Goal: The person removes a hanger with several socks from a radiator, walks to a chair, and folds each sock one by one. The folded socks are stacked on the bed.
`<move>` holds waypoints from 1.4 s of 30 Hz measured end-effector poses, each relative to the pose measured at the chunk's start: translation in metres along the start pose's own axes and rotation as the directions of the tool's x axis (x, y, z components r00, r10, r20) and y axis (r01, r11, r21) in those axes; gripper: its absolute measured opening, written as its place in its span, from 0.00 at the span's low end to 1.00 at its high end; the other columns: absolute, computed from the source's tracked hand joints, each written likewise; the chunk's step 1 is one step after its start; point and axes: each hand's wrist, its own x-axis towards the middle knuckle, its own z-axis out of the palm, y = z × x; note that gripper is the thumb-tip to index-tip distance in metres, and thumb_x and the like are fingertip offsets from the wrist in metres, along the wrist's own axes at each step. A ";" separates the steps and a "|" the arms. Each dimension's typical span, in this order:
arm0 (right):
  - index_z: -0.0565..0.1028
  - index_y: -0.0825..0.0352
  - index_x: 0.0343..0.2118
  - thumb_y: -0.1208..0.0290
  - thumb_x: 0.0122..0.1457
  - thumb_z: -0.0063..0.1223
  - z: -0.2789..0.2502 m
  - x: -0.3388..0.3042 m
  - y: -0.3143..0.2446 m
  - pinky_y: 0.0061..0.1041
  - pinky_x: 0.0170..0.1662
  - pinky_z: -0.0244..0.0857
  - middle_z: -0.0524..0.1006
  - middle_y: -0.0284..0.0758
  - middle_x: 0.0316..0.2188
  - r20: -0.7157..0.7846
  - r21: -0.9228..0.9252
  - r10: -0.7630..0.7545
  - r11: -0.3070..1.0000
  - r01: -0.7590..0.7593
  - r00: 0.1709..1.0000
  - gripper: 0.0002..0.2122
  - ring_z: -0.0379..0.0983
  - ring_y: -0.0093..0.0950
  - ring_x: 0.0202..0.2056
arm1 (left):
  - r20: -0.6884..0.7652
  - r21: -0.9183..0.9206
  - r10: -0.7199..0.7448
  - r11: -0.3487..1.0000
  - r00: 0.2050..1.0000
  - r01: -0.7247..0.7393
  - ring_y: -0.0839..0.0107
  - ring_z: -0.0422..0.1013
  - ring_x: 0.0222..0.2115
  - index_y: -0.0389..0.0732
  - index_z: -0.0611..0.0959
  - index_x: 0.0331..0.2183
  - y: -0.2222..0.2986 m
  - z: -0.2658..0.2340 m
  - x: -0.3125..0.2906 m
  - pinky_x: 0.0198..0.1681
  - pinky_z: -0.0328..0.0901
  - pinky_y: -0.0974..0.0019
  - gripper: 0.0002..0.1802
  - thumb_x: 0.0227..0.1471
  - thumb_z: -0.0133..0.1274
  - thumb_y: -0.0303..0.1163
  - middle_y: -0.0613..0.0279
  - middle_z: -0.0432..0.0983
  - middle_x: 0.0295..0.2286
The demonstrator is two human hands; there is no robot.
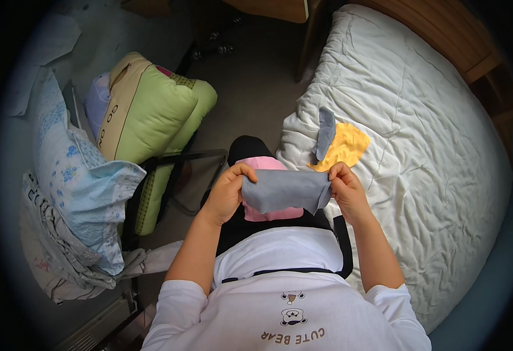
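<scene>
Between my two hands a grey piece of cloth (286, 190) is stretched out sideways, its lower edge hanging loose. My left hand (232, 190) pinches its left end between thumb and fingers. At the upper right corner my right hand (345, 186) has closed on the same cloth. Beneath it a pink cloth (262, 164) lies across my lap, partly hidden by the grey one. Just beyond my right hand, a yellow cloth (350, 146) rests on the bed, with a second grey cloth (326, 133) beside it, touching its left edge.
A bed with a wrinkled white quilt (426, 146) fills the right side. On the left stand a green cushion (163, 111), a blue floral pillow (81, 181) and crumpled grey fabric (63, 245). A black chair frame (195, 155) is near my left arm. Wooden furniture (280, 9) stands at the back.
</scene>
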 end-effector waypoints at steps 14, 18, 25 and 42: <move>0.64 0.63 0.46 0.66 0.55 0.45 -0.002 0.015 0.047 0.16 0.30 0.61 0.66 0.27 0.26 -0.156 -0.257 0.324 0.899 -0.355 0.933 0.16 0.64 0.17 0.27 | -0.103 0.501 -0.029 0.862 0.994 0.077 0.77 0.66 0.32 0.38 0.73 0.36 -0.042 -0.040 -0.011 0.34 0.61 0.74 0.13 0.48 0.37 0.23 0.66 0.70 0.30; 0.63 0.68 0.47 0.65 0.52 0.49 0.008 0.014 0.042 0.17 0.28 0.59 0.65 0.28 0.24 -0.161 -0.486 0.315 0.800 -0.353 0.935 0.20 0.63 0.17 0.26 | -0.169 0.446 -0.084 0.882 0.982 0.152 0.79 0.64 0.28 0.38 0.66 0.45 -0.039 -0.040 -0.011 0.31 0.60 0.77 0.19 0.48 0.44 0.25 0.65 0.68 0.27; 0.63 0.65 0.46 0.77 0.52 0.47 0.005 0.017 0.075 0.13 0.32 0.57 0.62 0.26 0.25 -0.037 -0.532 0.009 0.847 -0.027 0.999 0.17 0.59 0.14 0.26 | -0.127 0.520 0.015 0.852 0.992 0.053 0.81 0.61 0.24 0.38 0.65 0.47 -0.044 -0.039 -0.011 0.28 0.58 0.77 0.23 0.46 0.46 0.24 0.66 0.66 0.25; 0.65 0.66 0.46 0.73 0.51 0.44 0.060 -0.001 0.054 0.26 0.43 0.61 0.74 0.39 0.36 0.457 -0.568 0.048 0.784 0.250 0.888 0.17 0.69 0.31 0.38 | -0.152 0.385 -0.184 0.894 0.971 0.230 0.82 0.65 0.28 0.44 0.70 0.44 -0.052 -0.033 -0.004 0.28 0.61 0.79 0.16 0.52 0.42 0.33 0.68 0.69 0.32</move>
